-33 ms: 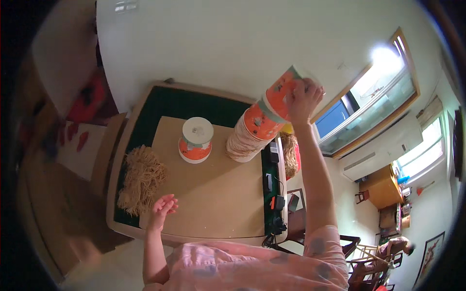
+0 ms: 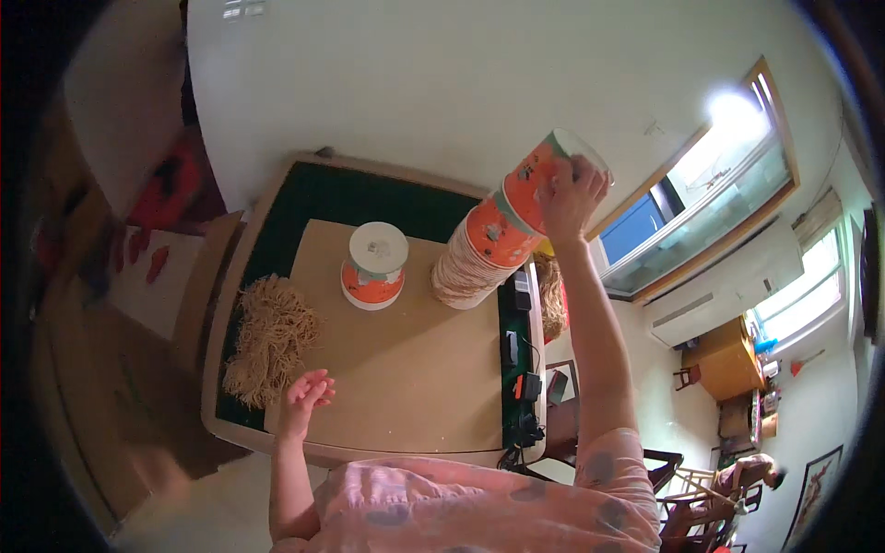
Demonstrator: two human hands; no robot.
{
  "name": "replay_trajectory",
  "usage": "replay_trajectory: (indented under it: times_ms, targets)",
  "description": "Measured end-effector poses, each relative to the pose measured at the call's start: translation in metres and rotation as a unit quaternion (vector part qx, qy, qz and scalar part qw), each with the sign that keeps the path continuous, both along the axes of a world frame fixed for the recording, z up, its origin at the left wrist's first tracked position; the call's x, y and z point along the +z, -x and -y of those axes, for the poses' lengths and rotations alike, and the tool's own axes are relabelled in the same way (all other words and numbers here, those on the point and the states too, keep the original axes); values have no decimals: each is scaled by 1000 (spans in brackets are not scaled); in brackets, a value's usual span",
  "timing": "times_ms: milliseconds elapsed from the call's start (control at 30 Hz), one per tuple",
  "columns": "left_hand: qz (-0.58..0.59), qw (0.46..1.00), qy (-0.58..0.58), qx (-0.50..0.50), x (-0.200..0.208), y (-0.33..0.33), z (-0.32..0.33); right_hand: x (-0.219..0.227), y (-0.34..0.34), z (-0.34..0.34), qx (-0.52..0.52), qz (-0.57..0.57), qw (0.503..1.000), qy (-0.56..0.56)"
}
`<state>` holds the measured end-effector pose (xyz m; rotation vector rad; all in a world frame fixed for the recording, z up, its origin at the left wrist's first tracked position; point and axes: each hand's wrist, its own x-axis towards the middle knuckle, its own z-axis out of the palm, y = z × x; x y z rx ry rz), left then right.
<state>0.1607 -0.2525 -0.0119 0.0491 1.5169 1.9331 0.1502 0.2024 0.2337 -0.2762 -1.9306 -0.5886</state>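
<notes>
My right hand (image 2: pixel 573 189) grips an orange paper tub (image 2: pixel 525 189) with a green band, at the top of a tall leaning stack. Below it, another orange tub (image 2: pixel 498 238) sits over many closely nested pale rims (image 2: pixel 461 274). The fingers are wrapped around the side of the top tub, near its rim. My left hand (image 2: pixel 309 394) hovers by the near left part of the table, fingers loosely curled and apart, with nothing seen in it. A bundle of beige strands (image 2: pixel 267 341) lies just beyond it. A shorter orange and white tub (image 2: pixel 373 291) with a round white top stands left of the stack.
A brown board (image 2: pixel 406 387) covers much of the green-topped table (image 2: pixel 318 189). Along its right edge lie a power strip (image 2: pixel 522 293), an orange-black plug (image 2: pixel 527 386) and cables. Cardboard boxes stand at left. A person (image 2: pixel 756 472) sits far right.
My right hand and the top tub have shifted very slightly down. My left hand and the other things on the table stay as they were.
</notes>
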Motion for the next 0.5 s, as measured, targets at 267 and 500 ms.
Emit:
replay_trajectory:
  times_ms: [267,500]
  targets:
    - [33,996,55,68,-24,3,44,-38,-5,46,-19,239,950,202]
    - [22,995,92,32,-32,8,17,-64,-7,19,-10,274,926,260]
